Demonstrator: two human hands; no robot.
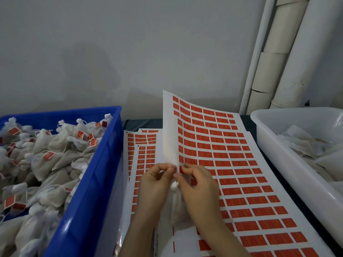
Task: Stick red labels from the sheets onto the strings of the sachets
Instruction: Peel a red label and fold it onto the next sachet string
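Both hands work over the middle of the table, at the left edge of the top sheet of red labels. The left hand has its fingers curled, and its thumb and forefinger pinch the white string of a sachet. The right hand is also curled, and its fingertips pinch one red label just beside the left thumb. The sachet stands between the two palms, with its tied neck uppermost and its body partly hidden by the hands. The top sheet lies flat on its right side, while its far left corner curls upward. Its near left portion carries bare backing where the labels are gone. Further sheets lie under it and show along the left side. A blue crate stands on the left, touching the sheets, and holds a heap of tagged sachets, many with red tags on their strings. A white tub stands on the right and holds pale bags. White pipes run up the wall at the far right.
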